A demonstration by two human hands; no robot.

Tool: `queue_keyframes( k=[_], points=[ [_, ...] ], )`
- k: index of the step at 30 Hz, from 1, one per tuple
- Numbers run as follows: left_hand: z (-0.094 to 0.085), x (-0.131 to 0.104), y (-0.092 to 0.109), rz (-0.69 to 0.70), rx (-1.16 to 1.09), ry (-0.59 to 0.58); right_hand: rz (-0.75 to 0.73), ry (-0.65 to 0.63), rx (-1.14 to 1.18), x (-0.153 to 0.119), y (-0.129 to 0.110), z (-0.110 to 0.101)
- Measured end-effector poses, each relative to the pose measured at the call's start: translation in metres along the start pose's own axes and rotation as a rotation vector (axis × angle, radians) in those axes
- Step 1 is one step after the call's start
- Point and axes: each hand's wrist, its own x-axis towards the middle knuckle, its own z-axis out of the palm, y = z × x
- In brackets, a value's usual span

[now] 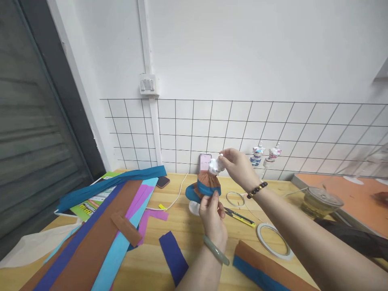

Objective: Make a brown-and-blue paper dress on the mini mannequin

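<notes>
A small white figurine [214,166] wears a gathered skirt of brown and blue crepe paper [208,185] and is held up off the table. My right hand [239,167], with a dark bead bracelet at its wrist, pinches the figurine's white head. Lower down, my left hand [213,216], wearing a pale green bangle, has its fingers closed on the skirt's lower edge. Below the skirt shows a white round disc [194,207], partly hidden. A yellow and black utility knife [240,217] lies just right of my left hand.
Coloured crepe paper strips [100,234] cover the table's left side. A purple piece [173,256] and a brown-blue strip [266,268] lie in front. Tape rolls [274,241] and a lidded clear bowl [321,204] stand right. Two decorated figurines [257,155] are at the back.
</notes>
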Motion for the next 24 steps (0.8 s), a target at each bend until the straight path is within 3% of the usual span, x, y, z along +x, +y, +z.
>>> queue_keyframes(
  k=[7, 18, 24],
  points=[
    [-0.001, 0.001, 0.003, -0.021, -0.023, 0.009, 0.052, 0.023, -0.038, -0.006, 0.007, -0.006],
    [0.002, -0.005, 0.007, -0.026, -0.02, -0.1, 0.107, -0.02, 0.018, -0.006, 0.013, -0.007],
    [0.002, -0.008, 0.005, 0.04, 0.041, -0.158, 0.134, -0.019, 0.057, -0.006, 0.019, -0.011]
  ],
)
